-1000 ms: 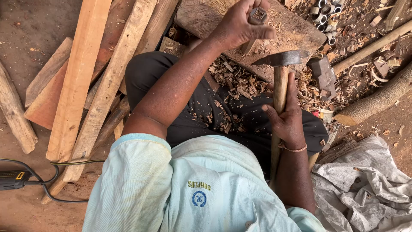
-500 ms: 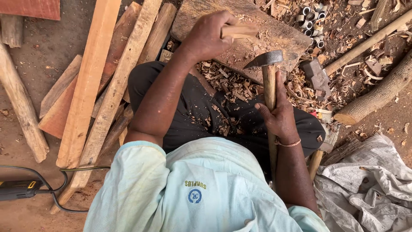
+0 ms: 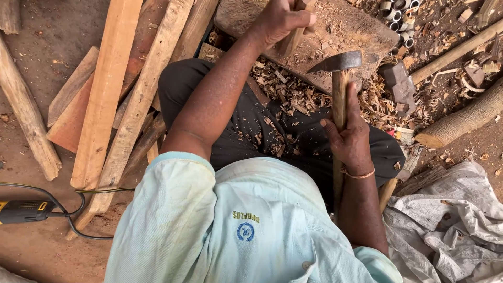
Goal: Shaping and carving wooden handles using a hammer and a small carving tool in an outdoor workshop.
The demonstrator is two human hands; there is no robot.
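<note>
I'm clamping my left hand (image 3: 280,21) around the short wooden piece (image 3: 293,37) standing on the chopping block (image 3: 361,31), right hand (image 3: 350,140) closed on the axe (image 3: 338,65) handle beside it, and I'm keeping fingers high, blade angled for thin cuts

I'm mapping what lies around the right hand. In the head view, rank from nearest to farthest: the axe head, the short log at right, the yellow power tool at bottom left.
Measured from the right hand, which grips the axe handle:
1. Axe head: just above the hand, atop the handle.
2. Short log: on the ground to the right.
3. Yellow power tool: far bottom left, beside the planks.
</note>
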